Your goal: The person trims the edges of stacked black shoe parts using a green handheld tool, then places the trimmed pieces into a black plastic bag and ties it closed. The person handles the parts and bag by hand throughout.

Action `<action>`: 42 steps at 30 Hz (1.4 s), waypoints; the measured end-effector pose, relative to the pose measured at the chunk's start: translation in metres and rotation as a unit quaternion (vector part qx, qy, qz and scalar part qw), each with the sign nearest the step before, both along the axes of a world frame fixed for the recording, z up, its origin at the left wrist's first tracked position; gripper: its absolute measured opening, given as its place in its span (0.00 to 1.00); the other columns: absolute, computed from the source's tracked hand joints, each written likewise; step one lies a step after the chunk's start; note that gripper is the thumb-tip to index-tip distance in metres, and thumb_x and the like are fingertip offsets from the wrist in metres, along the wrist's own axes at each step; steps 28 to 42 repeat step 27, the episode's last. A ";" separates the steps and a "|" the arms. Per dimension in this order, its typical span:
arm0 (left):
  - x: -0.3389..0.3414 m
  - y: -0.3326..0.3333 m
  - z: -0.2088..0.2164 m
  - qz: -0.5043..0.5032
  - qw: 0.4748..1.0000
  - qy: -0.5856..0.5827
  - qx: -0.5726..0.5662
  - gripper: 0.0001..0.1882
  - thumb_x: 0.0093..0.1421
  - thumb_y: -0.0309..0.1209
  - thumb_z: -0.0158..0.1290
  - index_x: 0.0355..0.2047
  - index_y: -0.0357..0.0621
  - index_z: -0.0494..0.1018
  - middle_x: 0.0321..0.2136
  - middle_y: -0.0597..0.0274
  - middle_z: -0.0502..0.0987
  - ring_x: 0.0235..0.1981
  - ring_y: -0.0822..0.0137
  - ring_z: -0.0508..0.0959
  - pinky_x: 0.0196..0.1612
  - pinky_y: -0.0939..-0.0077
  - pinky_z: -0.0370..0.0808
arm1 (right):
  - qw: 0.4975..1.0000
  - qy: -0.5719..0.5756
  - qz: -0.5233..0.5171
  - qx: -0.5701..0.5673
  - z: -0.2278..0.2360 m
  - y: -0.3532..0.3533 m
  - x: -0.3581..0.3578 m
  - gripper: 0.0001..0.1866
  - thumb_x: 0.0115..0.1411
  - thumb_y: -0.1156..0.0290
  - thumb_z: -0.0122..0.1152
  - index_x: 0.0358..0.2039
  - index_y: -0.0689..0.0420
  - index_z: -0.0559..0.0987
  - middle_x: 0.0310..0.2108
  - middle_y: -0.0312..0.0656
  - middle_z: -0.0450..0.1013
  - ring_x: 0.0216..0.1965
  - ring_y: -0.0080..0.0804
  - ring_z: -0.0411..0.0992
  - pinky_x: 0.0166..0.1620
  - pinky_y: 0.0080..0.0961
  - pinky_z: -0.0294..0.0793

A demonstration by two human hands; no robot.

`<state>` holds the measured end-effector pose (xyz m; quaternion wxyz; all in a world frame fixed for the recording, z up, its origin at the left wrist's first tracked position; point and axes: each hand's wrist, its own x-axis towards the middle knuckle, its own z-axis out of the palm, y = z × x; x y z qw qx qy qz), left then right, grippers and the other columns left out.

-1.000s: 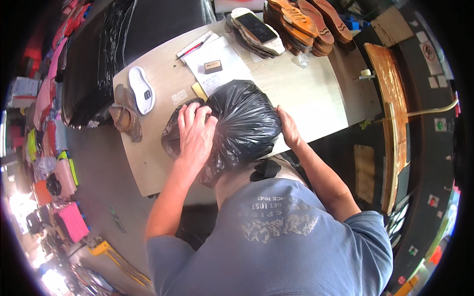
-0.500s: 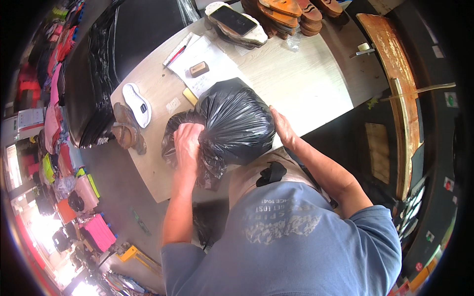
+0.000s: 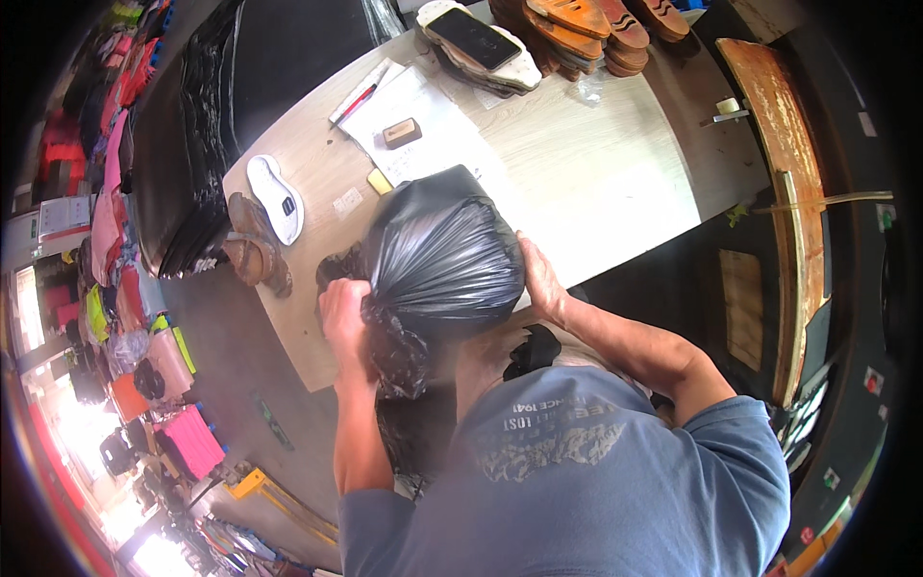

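Observation:
A full, rounded black plastic bag (image 3: 447,255) rests on the near edge of the pale table (image 3: 596,144). My left hand (image 3: 346,322) is closed around the bag's gathered neck, and the loose crumpled end hangs below and behind the fist. Against the bag's right side lies my right hand (image 3: 543,279), its fingers stretched out along the plastic. What fills the bag is hidden.
Beyond the bag are papers (image 3: 423,120), a small brown block (image 3: 402,133) and a phone (image 3: 473,40) on stacked pieces. A white sole (image 3: 276,200) and brown sole shapes (image 3: 258,245) lie left. Orange-brown sole shapes (image 3: 562,24) are piled far back. Black sheets (image 3: 192,135) stand beyond the left edge.
My left hand has moved slightly left and down, pulling the bag's neck with it. The bag has turned and shifted a little toward me. My right hand stays against its side.

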<state>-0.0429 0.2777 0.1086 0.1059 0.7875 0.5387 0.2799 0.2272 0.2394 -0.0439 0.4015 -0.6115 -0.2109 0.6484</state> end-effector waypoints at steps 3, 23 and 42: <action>-0.019 -0.011 0.012 0.028 0.999 -0.031 -0.002 0.08 0.53 0.19 0.56 0.34 0.41 0.72 0.28 0.59 0.69 0.32 0.61 0.74 0.39 0.69 0.71 | 0.999 -0.003 0.034 -0.022 0.007 0.006 -0.023 0.41 0.74 0.38 0.34 0.72 0.61 0.64 0.72 0.56 0.59 0.74 0.49 0.55 0.75 0.36 0.51; -0.181 -0.013 -0.019 0.175 0.981 0.047 -0.070 0.09 0.58 0.26 0.55 0.40 0.41 0.74 0.37 0.54 0.77 0.43 0.53 0.77 0.51 0.65 0.72 | 0.984 0.009 0.177 0.008 -0.018 0.022 -0.177 0.35 0.75 0.46 0.36 0.66 0.65 0.69 0.64 0.62 0.69 0.70 0.55 0.60 0.71 0.41 0.57; -0.238 -0.003 -0.062 0.074 0.984 0.128 -0.099 0.20 0.50 0.33 0.65 0.44 0.47 0.75 0.39 0.49 0.78 0.46 0.49 0.79 0.52 0.57 0.71 | 0.976 0.078 0.194 -0.067 -0.031 0.040 -0.168 0.34 0.75 0.47 0.40 0.67 0.63 0.70 0.65 0.60 0.69 0.70 0.50 0.62 0.71 0.40 0.57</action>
